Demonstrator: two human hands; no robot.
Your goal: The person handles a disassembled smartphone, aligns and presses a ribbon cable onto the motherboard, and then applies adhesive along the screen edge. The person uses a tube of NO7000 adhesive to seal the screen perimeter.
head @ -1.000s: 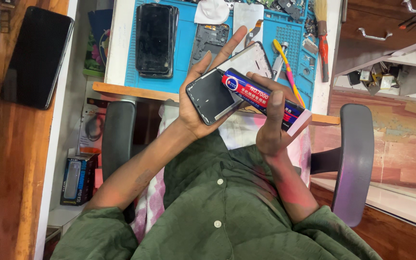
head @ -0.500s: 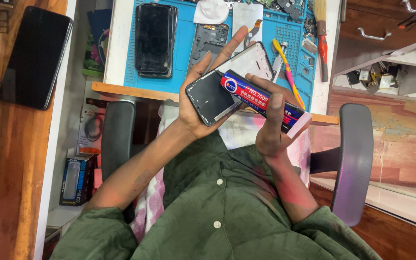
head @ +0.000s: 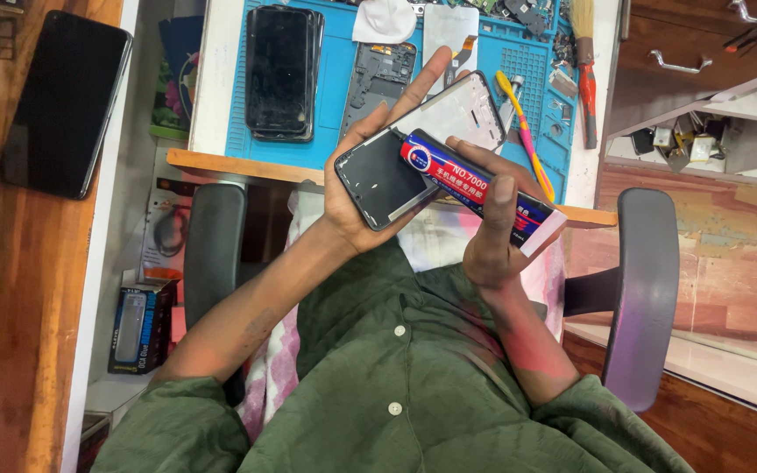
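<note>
Above the blue bench mat (head: 343,96), left hand (head: 352,206) cradles a phone frame (head: 413,153), right hand (head: 488,241) clenches a glue tube (head: 475,188) — too hard a squeeze could flood the frame.

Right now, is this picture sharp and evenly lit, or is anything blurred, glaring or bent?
Head view: sharp in the middle, where the left hand holds a phone frame and the right hand a glue tube; light is soft and even, with faint sheen on the dark phone; the wide lens bends the desk edge.
</note>
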